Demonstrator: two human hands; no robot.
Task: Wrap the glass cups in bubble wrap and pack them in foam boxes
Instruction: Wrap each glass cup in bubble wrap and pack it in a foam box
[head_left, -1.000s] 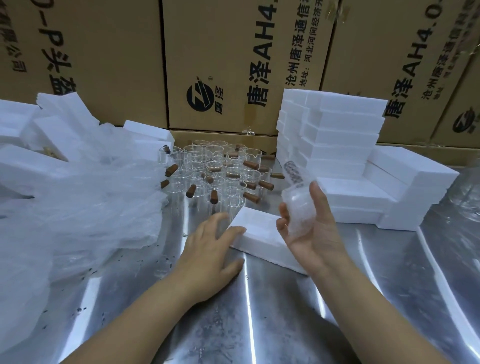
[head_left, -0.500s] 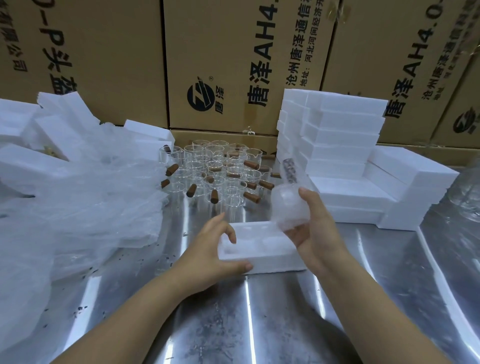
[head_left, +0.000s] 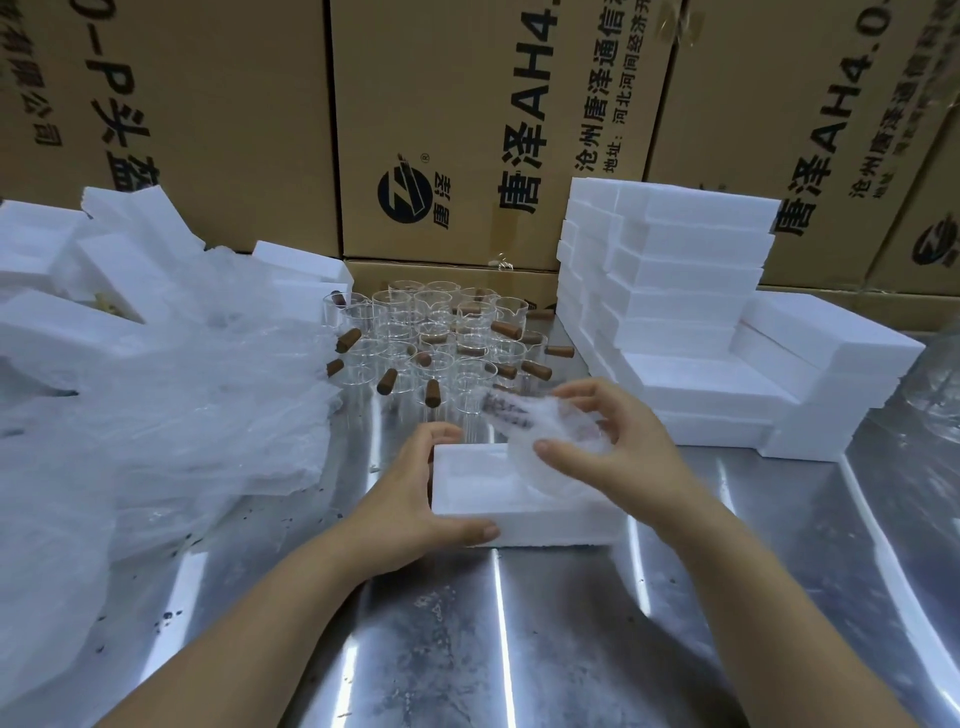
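**Bubble-wrapped glass cup poised at the open foam box**

The right hand (head_left: 618, 447) has thumb and fingers curled round the bubble-wrapped cup (head_left: 540, 441) and holds it tilted over the right part of the foam box (head_left: 467, 467); whether it already sits in a recess I cannot tell. The left hand (head_left: 415, 499) clasps the box's left end, thumb along the near wall and fingers over the far rim. To do this well, pin the box, line the bundle up with its recess and press down evenly so the wrap neither bunches nor unrolls. Just behind stand the unwrapped glass cups (head_left: 441, 338) with brown stub handles, near enough for a knuckle to knock. A heap of bubble wrap (head_left: 156, 415) lies to the left, stacked foam boxes (head_left: 675, 270) to the right and cardboard cartons (head_left: 467, 104) behind, around the steel table (head_left: 519, 649).
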